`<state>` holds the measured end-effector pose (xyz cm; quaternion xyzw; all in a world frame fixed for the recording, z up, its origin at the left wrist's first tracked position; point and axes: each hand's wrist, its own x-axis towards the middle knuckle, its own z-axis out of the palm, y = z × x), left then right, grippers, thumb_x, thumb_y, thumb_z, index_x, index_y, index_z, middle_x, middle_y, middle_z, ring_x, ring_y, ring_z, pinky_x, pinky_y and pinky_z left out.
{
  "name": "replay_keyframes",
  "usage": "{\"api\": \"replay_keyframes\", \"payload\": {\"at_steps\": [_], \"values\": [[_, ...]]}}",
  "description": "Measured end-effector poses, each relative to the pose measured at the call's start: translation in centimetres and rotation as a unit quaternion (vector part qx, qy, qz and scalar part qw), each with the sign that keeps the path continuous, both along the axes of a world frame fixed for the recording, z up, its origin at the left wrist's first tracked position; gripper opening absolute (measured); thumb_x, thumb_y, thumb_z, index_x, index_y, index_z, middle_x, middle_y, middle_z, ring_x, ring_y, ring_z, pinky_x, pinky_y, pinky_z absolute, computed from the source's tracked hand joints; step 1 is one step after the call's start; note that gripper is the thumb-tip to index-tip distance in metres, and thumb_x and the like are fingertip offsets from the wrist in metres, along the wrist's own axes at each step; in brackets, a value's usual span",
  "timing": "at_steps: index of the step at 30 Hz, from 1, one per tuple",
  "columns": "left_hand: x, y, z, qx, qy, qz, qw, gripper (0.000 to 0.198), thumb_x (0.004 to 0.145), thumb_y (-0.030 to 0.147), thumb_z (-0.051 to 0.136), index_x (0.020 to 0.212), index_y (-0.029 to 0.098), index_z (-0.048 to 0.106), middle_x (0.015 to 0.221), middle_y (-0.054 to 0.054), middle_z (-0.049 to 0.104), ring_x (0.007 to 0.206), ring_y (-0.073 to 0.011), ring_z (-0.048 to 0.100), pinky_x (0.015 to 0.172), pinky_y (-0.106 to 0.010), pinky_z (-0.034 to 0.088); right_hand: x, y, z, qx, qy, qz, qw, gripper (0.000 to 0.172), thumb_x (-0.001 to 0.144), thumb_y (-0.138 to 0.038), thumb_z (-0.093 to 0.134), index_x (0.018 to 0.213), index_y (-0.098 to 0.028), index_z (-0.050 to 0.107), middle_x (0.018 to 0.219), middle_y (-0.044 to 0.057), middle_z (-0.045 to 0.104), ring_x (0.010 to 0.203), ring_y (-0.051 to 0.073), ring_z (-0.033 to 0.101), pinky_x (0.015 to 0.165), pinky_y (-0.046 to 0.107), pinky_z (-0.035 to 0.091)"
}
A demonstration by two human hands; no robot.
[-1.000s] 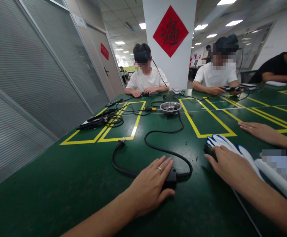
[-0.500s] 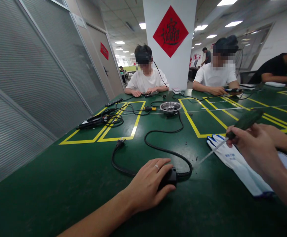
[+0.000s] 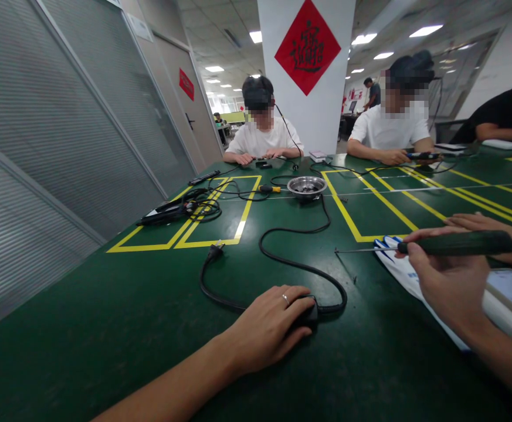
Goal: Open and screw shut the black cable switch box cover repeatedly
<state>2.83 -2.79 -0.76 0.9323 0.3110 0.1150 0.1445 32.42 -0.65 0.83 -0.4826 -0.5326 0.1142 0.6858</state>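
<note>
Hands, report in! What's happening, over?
Left hand on black box. Right hand holds green-handled screwdriver, shaft pointing left. White glove beside right hand; another person's hand beyond.

Bright ceiling panels (image 3: 364, 38), dim tabletop (image 3: 106, 328), glare on yellow tape (image 3: 241, 228), stretched edges

Bare green tabletop (image 3: 106, 334) leaves free passage left of the left hand (image 3: 268, 325) and between that hand and the white glove (image 3: 403, 278). Ahead, the black cable (image 3: 304, 268) crosses the way — the metal bowl (image 3: 291, 187) stands beyond. On the right, the screwdriver (image 3: 462, 242) bars passage — a co-worker's hand (image 3: 475, 223) lies just behind.
</note>
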Motion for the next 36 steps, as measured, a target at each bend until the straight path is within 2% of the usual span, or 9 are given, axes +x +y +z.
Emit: {"api": "replay_keyframes", "payload": {"at_steps": [6,11,16,27,36], "values": [[-0.1,0.1,-0.2,0.003,0.001,0.003,1.0,0.038,0.094,0.029,0.052,0.13,0.022,0.042,0.136,-0.008,0.048,0.114,-0.0251,0.05,0.097,-0.043,0.041,0.1,-0.5,0.8,0.019,0.016,-0.025,0.999,0.016,0.071,-0.019,0.069,0.084,-0.021,0.059,0.084,0.002,0.063,0.069,0.016,0.062,0.063,0.036,0.057],[-0.1,0.0,-0.4,0.001,0.0,0.007,1.0,0.036,0.094,0.029,0.052,0.128,0.022,0.044,0.134,-0.007,0.049,0.112,-0.0248,0.051,0.096,-0.042,0.042,-0.1,-1.2,1.6,0.034,0.144,0.091,0.985,0.03,0.065,-0.014,0.071,0.091,-0.025,0.06,0.083,0.002,0.063,0.072,0.021,0.06,0.052,0.038,0.053],[0.0,0.2,-0.4,0.001,-0.003,0.009,1.0,0.035,0.094,0.03,0.051,0.127,0.022,0.045,0.132,-0.007,0.05,0.111,-0.0246,0.051,0.095,-0.042,0.043,-0.5,-1.6,2.1,-0.003,0.208,0.144,0.967,0.025,0.067,-0.011,0.067,0.087,-0.024,0.059,0.078,0.003,0.06,0.074,0.02,0.056,0.049,0.031,0.048],[0.0,0.3,-0.6,-0.006,-0.018,0.006,1.0,0.034,0.093,0.03,0.052,0.125,0.022,0.045,0.131,-0.007,0.05,0.109,-0.0233,0.052,0.094,-0.04,0.043,-0.4,-1.7,1.5,-0.052,0.235,0.175,0.955,0.019,0.072,-0.014,0.065,0.087,-0.023,0.058,0.08,0.004,0.059,0.078,0.019,0.054,0.049,0.029,0.049],[-0.1,0.3,-0.8,-0.006,-0.021,0.005,1.0,0.034,0.093,0.03,0.053,0.125,0.022,0.044,0.131,-0.007,0.051,0.11,-0.0237,0.052,0.095,-0.041,0.042,-0.9,-1.6,0.3,-0.075,0.217,0.171,0.958,0.019,0.073,-0.019,0.068,0.089,-0.023,0.058,0.084,0.003,0.059,0.077,0.019,0.055,0.051,0.031,0.05]]}}
